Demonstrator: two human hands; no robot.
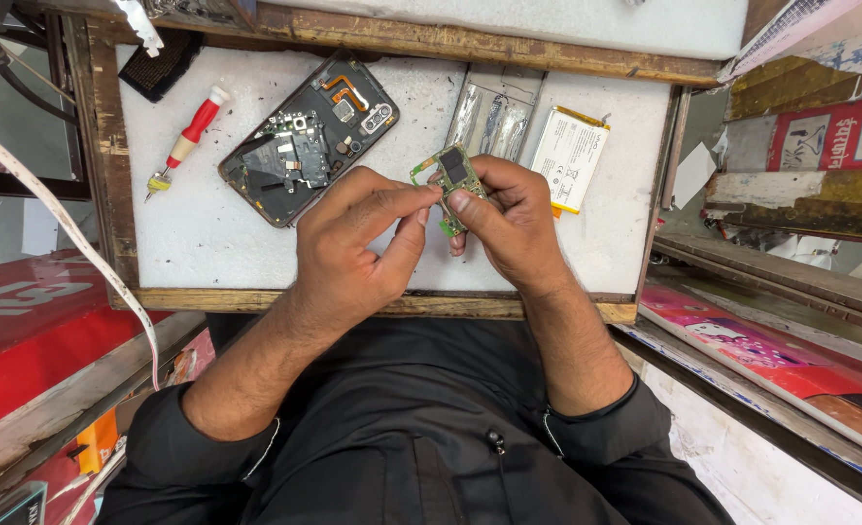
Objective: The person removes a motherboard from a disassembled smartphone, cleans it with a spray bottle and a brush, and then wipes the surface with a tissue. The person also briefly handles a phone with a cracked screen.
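- Green circuit board (453, 175): small, I see it held above the white table (207, 233), pinched between both hands.
- Right hand (509, 219): closed on the board, thumb pressed to its lower edge.
- Left hand (353, 248): fingers curled, thumb and forefinger tips meeting at the board's left side.
- Opened phone body (310, 136): lying on the table, left of the hands.
- Red-handled screwdriver (188, 136): farther left.
- White battery (570, 156): just beyond my right hand.

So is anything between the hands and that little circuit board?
No. Both the left hand and right hand already pinch the circuit board directly, above the white tray. Nothing visible sits between fingers and board.
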